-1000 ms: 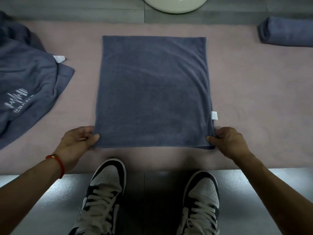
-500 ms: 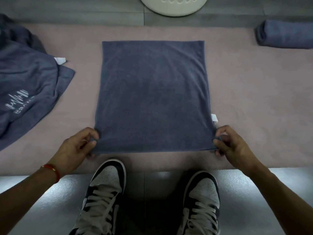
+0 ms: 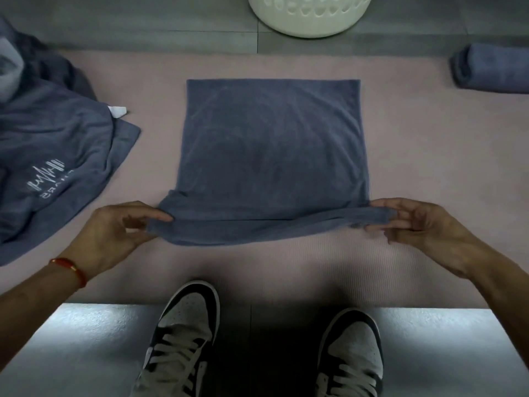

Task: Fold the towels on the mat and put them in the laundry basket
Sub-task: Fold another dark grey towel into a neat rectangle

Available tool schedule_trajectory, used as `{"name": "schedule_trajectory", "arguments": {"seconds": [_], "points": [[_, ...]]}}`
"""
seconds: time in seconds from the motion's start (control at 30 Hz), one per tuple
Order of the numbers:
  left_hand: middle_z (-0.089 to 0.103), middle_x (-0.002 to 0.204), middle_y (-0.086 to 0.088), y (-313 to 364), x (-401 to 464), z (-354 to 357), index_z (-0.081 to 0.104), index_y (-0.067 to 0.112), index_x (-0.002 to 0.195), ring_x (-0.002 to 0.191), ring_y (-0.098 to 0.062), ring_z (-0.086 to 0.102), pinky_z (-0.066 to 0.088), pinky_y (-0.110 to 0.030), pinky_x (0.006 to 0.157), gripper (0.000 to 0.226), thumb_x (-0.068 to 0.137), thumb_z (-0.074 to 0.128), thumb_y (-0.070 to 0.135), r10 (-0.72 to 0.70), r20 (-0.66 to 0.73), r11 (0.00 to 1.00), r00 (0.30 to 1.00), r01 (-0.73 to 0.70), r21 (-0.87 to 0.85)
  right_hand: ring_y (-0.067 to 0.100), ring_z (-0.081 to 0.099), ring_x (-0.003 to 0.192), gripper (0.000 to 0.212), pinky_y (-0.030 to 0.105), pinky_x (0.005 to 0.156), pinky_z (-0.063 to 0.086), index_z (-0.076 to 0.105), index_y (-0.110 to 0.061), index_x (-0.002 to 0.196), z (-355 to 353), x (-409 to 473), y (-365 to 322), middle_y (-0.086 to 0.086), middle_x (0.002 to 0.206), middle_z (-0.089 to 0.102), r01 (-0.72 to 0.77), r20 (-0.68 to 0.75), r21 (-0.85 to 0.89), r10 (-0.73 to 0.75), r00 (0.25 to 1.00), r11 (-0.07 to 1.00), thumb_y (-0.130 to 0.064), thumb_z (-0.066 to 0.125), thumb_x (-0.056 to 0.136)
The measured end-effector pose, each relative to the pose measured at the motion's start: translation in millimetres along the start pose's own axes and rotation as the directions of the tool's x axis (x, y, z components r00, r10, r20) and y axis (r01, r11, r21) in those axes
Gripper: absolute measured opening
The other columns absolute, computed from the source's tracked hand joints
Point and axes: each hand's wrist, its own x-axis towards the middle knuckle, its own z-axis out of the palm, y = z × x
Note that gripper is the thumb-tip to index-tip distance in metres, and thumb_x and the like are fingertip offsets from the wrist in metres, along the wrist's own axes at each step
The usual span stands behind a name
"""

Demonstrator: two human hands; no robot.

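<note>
A blue-grey towel (image 3: 272,150) lies flat in the middle of the pink mat (image 3: 429,167), its near edge lifted and turned over a little. My left hand (image 3: 120,233) pinches the near left corner and my right hand (image 3: 423,224) pinches the near right corner, both held just above the mat. The white laundry basket (image 3: 309,15) stands on the floor beyond the mat's far edge, only its lower part in view.
A heap of blue-grey towels (image 3: 54,156) with a white logo lies on the mat at the left. A rolled towel (image 3: 492,70) rests at the far right. My two shoes (image 3: 183,339) stand on the grey floor at the mat's near edge.
Both hands have closed on the near corners and raised the near edge off the mat, carrying it slightly forward. The camera has tilted so more of the basket shows.
</note>
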Motion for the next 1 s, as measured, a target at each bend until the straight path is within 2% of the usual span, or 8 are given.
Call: {"name": "schedule_trajectory", "arguments": {"seconds": [0.17,0.27,0.33,0.43,0.57,0.7,0.93,1.0], "points": [[0.062,0.111,-0.009,20.7,37.1,4.5,0.069,0.014,0.102,0.09,0.008,0.059,0.049,-0.009,0.084,0.012,0.095,0.062,0.007,-0.133,-0.207,0.986,0.969,0.108,-0.128,0.007,0.068,0.073,0.025,0.015,0.071,0.057,0.075,-0.019,0.094,-1.0,29.4,-24.0,-0.007,0.085,0.076,0.185,-0.249,-0.07,-0.197,0.948,0.98,0.002,0.072,0.079],[0.064,0.107,-0.002,34.9,48.1,4.8,0.063,0.007,0.115,0.091,0.013,0.059,0.045,-0.004,0.086,0.018,0.103,0.051,0.011,-0.166,-0.184,0.95,0.969,0.106,-0.295,0.008,0.061,0.086,0.012,0.011,0.076,0.05,0.073,-0.027,0.094,0.0,39.5,-28.1,-0.002,0.1,0.067,0.198,-0.339,-0.215,-0.263,0.903,0.956,-0.033,0.072,0.084],[0.065,0.095,0.008,36.8,46.2,6.2,0.062,0.007,0.111,0.085,0.009,0.059,0.046,-0.007,0.082,0.021,0.104,0.046,0.018,-0.143,-0.13,0.953,0.981,0.101,-0.286,0.008,0.064,0.101,0.027,0.012,0.086,0.051,0.073,-0.026,0.107,1.0,34.7,-30.0,-0.005,0.116,0.066,0.212,-0.297,-0.172,-0.256,0.92,0.962,-0.038,0.068,0.084],[0.063,0.084,0.015,20.8,32.5,7.3,0.061,0.015,0.096,0.083,0.001,0.056,0.045,-0.014,0.079,0.027,0.104,0.049,0.038,-0.1,-0.055,0.976,0.993,0.087,-0.199,0.012,0.068,0.11,0.029,0.015,0.091,0.053,0.069,-0.017,0.122,2.4,19.1,-26.4,-0.001,0.117,0.074,0.191,-0.126,-0.059,-0.197,0.972,0.98,-0.021,0.058,0.095],[0.065,0.085,0.003,3.1,-1.0,4.9,0.064,0.024,0.099,0.084,-0.008,0.058,0.047,-0.024,0.079,0.037,0.091,0.048,0.057,-0.079,0.1,0.975,0.992,0.098,-0.202,0.024,0.069,0.109,0.029,0.025,0.097,0.054,0.069,-0.011,0.121,-5.5,1.2,-9.4,0.008,0.112,0.075,0.073,-0.023,-0.089,-0.076,0.997,0.993,-0.018,0.056,0.096],[0.066,0.087,-0.013,1.3,-21.3,2.6,0.064,0.02,0.097,0.083,-0.018,0.062,0.051,-0.037,0.076,0.04,0.088,0.052,0.057,-0.11,0.215,0.958,0.97,0.162,-0.237,0.02,0.071,0.108,0.029,0.016,0.089,0.054,0.071,-0.01,0.117,-10.2,-6.0,-11.7,0.006,0.11,0.077,-0.005,0.075,-0.119,0.014,0.997,0.993,-0.017,0.057,0.093],[0.073,0.095,0.005,22.9,73.4,0.9,0.067,0.016,0.104,0.089,-0.007,0.067,0.059,-0.022,0.072,0.018,0.102,0.052,0.026,-0.258,-0.154,0.874,0.954,0.162,-0.458,0.015,0.072,0.088,0.026,0.03,0.084,0.061,0.07,-0.005,0.114,-14.2,75.9,-64.8,0.009,0.102,0.075,0.197,-0.292,-0.137,-0.23,0.929,0.971,-0.024,0.063,0.097],[0.075,0.084,0.013,19.3,114.8,0.8,0.068,0.019,0.097,0.08,-0.004,0.069,0.058,-0.019,0.065,0.014,0.102,0.056,0.025,-0.322,-0.188,0.859,0.928,0.202,-0.471,0.016,0.073,0.089,0.023,0.037,0.084,0.062,0.072,-0.011,0.11,-17.4,112.7,-78.4,0.005,0.1,0.075,0.204,-0.356,-0.197,-0.264,0.896,0.959,-0.03,0.067,0.097]]}}
